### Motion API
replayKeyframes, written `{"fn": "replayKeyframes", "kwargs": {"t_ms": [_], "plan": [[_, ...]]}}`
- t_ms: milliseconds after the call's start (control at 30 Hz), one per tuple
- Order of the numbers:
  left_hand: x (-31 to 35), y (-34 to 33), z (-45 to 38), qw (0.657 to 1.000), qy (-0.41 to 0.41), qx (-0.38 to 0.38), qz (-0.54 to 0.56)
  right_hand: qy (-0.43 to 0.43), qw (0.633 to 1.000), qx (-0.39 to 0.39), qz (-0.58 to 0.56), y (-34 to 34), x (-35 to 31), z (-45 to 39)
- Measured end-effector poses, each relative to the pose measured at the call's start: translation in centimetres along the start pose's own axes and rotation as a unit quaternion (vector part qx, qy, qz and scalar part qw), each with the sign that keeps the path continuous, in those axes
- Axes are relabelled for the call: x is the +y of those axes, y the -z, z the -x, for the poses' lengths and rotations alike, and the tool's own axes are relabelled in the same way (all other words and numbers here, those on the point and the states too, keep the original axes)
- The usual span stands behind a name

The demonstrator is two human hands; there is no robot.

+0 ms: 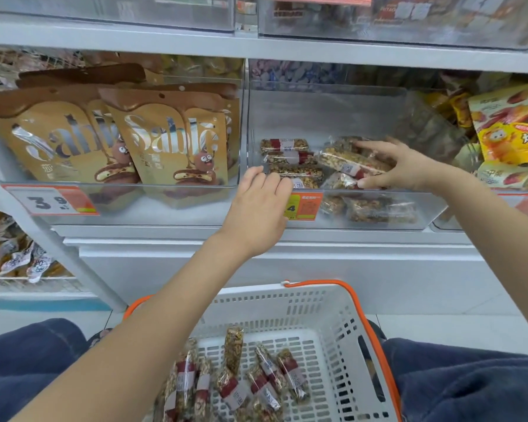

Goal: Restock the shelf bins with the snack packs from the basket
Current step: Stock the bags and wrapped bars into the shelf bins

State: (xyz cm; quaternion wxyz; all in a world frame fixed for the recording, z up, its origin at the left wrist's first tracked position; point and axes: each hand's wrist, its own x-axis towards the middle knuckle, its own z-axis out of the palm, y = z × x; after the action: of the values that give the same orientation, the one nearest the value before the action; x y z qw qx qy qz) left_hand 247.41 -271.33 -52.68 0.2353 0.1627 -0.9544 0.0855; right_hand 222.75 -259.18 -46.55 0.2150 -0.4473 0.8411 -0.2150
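Note:
A clear shelf bin [409,205] in the middle of the shelf holds several nut-bar snack packs [290,161] with red labels. My right hand [400,166] reaches into the bin from the right, fingers and thumb around a bundle of packs [345,161]. My left hand [256,208] lies on the bin's front rim, fingers curled over the edge beside the stacked packs. Below, a white basket [326,309] with orange handles holds several more of the same packs [235,376].
The bin on the left holds brown Sable cookie bags [171,138]. Yellow snack bags [512,129] fill the bin on the right. An orange price tag [305,207] sits on the middle bin's front. My knees in blue jeans flank the basket.

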Motion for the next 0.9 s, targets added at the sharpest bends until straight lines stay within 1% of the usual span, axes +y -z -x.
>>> {"fn": "replayKeyframes", "kwargs": {"t_ms": [67, 133, 167, 233, 267, 300, 333, 367, 400, 433, 467, 500, 533, 567, 600, 633, 700, 733, 767, 833, 867, 900], "plan": [[-0.2, 0.7, 1.1, 0.997, -0.006, -0.038, 0.061, 0.042, 0.996, 0.069, -0.032, -0.7, -0.3, 1.0], [-0.3, 1.3, 3.5, 0.994, 0.004, -0.015, 0.111, 0.091, 0.981, 0.173, 0.010, -2.4, -1.1, 2.0], [-0.3, 1.4, 5.1, 0.992, 0.022, 0.006, 0.125, 0.130, 0.961, 0.239, 0.043, -3.7, -1.7, 2.8], [-0.4, 0.7, 9.0, 0.983, 0.079, 0.034, 0.163, 0.239, 0.900, 0.356, 0.081, -7.4, -2.9, 4.8], [-0.6, -0.2, 11.3, 0.974, 0.119, 0.032, 0.189, 0.279, 0.877, 0.382, 0.083, -9.7, -3.4, 6.0], [-0.7, -1.4, 13.6, 0.961, 0.171, 0.015, 0.219, 0.303, 0.870, 0.380, 0.085, -12.4, -3.9, 7.1], [-0.9, -2.9, 16.3, 0.938, 0.232, -0.019, 0.257, 0.305, 0.886, 0.340, 0.078, -15.3, -3.9, 7.9], [-0.8, -4.2, 18.8, 0.903, 0.303, -0.060, 0.300, 0.277, 0.926, 0.250, 0.058, -18.6, -3.9, 8.8], [-0.8, -5.5, 21.5, 0.853, 0.383, -0.104, 0.339, 0.214, 0.969, 0.118, 0.032, -22.0, -3.7, 9.6], [-0.8, -6.7, 24.1, 0.795, 0.459, -0.149, 0.367, 0.138, 0.990, -0.027, 0.009, -25.5, -3.1, 10.6], [-0.7, -7.8, 26.3, 0.741, 0.517, -0.197, 0.379, 0.063, 0.987, -0.146, -0.006, -29.2, -2.0, 11.6], [-0.6, -8.9, 28.2, 0.708, 0.543, -0.253, 0.375, 0.005, 0.974, -0.227, -0.013, -32.5, -0.7, 12.5], [-0.5, -10.2, 30.0, 0.691, 0.541, -0.316, 0.360, -0.035, 0.959, -0.282, -0.015, -35.3, 0.5, 13.2], [-0.3, -11.2, 31.3, 0.682, 0.525, -0.377, 0.343, -0.066, 0.945, -0.319, -0.014, -37.5, 1.6, 13.9], [-0.1, -12.2, 32.4, 0.674, 0.513, -0.418, 0.329, -0.094, 0.935, -0.341, -0.013, -39.1, 2.5, 14.4], [0.1, -13.2, 33.3, 0.672, 0.506, -0.436, 0.319, -0.120, 0.929, -0.349, -0.012, -40.5, 3.2, 14.7], [0.3, -14.9, 34.4, 0.684, 0.511, -0.431, 0.290, -0.155, 0.924, -0.349, -0.005, -42.7, 4.2, 15.0], [0.3, -15.5, 34.7, 0.703, 0.505, -0.433, 0.251, -0.172, 0.918, -0.356, -0.003, -43.7, 4.4, 15.1], [0.4, -15.8, 34.7, 0.722, 0.482, -0.453, 0.203, -0.186, 0.914, -0.362, -0.004, -44.5, 4.5, 15.1], [0.5, -16.1, 34.3, 0.770, 0.405, -0.477, 0.125, -0.201, 0.914, -0.354, 0.004, -45.8, 4.6, 14.8], [0.5, -16.5, 34.1, 0.792, 0.375, -0.470, 0.107, -0.200, 0.918, -0.342, 0.015, -46.3, 4.5, 14.5], [0.5, -16.7, 33.5, 0.803, 0.366, -0.460, 0.101, -0.190, 0.925, -0.328, 0.032, -46.7, 4.4, 14.2]]}}
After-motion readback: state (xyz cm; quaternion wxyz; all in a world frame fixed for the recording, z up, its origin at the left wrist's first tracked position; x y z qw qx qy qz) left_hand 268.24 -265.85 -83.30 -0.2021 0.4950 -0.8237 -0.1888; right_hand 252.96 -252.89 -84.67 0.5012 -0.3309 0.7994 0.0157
